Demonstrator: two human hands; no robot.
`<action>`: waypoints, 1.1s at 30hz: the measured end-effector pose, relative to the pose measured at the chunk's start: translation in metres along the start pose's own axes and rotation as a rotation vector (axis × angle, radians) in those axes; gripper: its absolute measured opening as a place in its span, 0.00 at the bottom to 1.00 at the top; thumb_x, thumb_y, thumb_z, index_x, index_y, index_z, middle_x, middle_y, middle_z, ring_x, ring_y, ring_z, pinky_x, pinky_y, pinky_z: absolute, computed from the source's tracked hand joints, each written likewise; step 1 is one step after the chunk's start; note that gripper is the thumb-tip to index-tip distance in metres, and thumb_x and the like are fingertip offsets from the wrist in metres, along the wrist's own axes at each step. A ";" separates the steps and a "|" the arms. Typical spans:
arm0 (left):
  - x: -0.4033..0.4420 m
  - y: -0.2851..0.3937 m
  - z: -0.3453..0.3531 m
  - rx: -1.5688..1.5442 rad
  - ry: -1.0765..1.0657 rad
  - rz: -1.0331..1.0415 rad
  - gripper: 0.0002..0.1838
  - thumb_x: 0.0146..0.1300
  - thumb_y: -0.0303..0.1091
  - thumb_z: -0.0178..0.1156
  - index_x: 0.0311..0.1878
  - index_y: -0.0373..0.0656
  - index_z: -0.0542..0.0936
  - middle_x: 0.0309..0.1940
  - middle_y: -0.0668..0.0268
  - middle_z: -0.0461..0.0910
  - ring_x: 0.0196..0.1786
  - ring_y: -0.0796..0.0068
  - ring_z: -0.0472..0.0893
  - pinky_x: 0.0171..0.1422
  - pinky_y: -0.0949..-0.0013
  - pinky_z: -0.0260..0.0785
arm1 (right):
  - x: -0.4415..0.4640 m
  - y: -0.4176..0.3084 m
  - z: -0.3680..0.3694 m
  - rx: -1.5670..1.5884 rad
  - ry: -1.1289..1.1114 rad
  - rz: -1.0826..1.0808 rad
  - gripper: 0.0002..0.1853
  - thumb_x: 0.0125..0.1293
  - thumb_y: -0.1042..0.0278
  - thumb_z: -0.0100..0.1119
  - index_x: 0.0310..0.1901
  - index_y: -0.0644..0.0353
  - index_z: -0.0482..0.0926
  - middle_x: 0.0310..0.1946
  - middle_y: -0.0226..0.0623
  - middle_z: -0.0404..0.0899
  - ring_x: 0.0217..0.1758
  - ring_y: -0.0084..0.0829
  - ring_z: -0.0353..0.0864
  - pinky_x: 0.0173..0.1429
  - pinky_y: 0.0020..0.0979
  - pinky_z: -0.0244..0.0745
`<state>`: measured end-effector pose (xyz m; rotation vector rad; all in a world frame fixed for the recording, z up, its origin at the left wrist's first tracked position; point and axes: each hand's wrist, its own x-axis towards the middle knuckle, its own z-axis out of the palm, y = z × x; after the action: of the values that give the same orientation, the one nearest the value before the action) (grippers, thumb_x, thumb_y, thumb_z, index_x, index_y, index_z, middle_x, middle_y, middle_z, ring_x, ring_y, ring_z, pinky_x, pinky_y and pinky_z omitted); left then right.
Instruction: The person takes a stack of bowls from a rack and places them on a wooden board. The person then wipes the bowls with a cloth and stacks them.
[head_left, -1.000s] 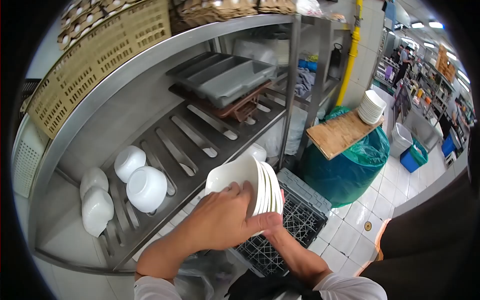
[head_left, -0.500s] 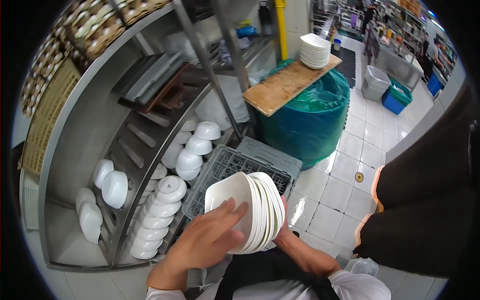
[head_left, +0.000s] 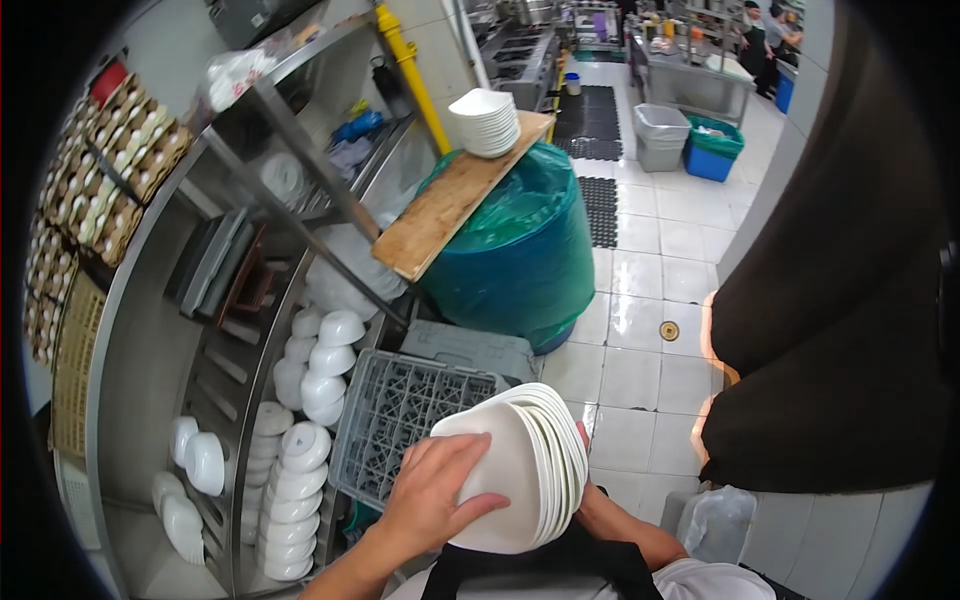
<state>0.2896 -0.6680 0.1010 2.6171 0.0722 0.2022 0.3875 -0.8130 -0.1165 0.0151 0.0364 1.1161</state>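
A stack of white rounded-square plates (head_left: 510, 480) is tipped on its side in front of my body, their rims fanned slightly apart. My left hand (head_left: 435, 490) presses on the inner face of the nearest plate, fingers and thumb laid against it. Behind the stack, my right hand (head_left: 588, 490) supports the far side; most of its fingers are hidden by the plates. Just beyond the stack, to the left, a grey dish rack (head_left: 385, 415) with a gridded bottom sits low down.
White bowls (head_left: 300, 490) stand in piles on the metal shelf at left. A wooden board (head_left: 440, 225) bearing another stack of white plates (head_left: 484, 125) lies across a green-lined bin (head_left: 510, 280). Dark cloth (head_left: 830, 300) hangs at right. Egg trays (head_left: 115, 165) fill the upper left.
The view has swung right, showing more of the aisle. Both hands still hold the plate stack, now lower in view; the left thumb and fingers lie flatter on the front plate.
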 end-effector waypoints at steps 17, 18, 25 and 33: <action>0.048 -0.053 0.067 -1.448 -0.079 -0.797 0.31 0.64 0.31 0.63 0.67 0.35 0.64 0.59 0.56 0.73 0.59 0.67 0.75 0.64 0.63 0.68 | 0.045 -0.111 -0.023 -0.043 0.060 0.089 0.39 0.71 0.33 0.30 0.67 0.62 0.65 0.63 0.45 0.71 0.64 0.41 0.72 0.71 0.41 0.64; 0.056 -0.063 0.071 -1.454 -0.073 -0.776 0.28 0.65 0.31 0.61 0.66 0.35 0.66 0.56 0.58 0.76 0.57 0.68 0.77 0.62 0.63 0.70 | 0.058 -0.122 -0.021 -0.081 0.068 0.095 0.39 0.71 0.33 0.30 0.67 0.62 0.65 0.63 0.45 0.71 0.64 0.41 0.72 0.71 0.41 0.64; 0.121 -0.106 0.078 -1.751 0.165 -0.878 0.23 0.67 0.29 0.57 0.63 0.34 0.67 0.55 0.56 0.76 0.54 0.64 0.79 0.59 0.62 0.72 | 0.150 -0.190 0.049 -0.609 0.132 0.132 0.40 0.71 0.34 0.33 0.66 0.67 0.65 0.62 0.48 0.72 0.63 0.42 0.73 0.69 0.40 0.66; 0.181 -0.125 0.075 -1.792 0.351 -0.892 0.24 0.65 0.32 0.58 0.62 0.37 0.68 0.53 0.57 0.77 0.54 0.64 0.79 0.59 0.62 0.72 | 0.210 -0.215 0.068 -0.728 0.267 0.030 0.38 0.70 0.36 0.41 0.63 0.69 0.67 0.57 0.51 0.75 0.57 0.42 0.79 0.61 0.41 0.75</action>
<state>0.4784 -0.5802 -0.0017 0.6156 0.7398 0.2202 0.6756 -0.7185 -0.0595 -0.7856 -0.1338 1.1026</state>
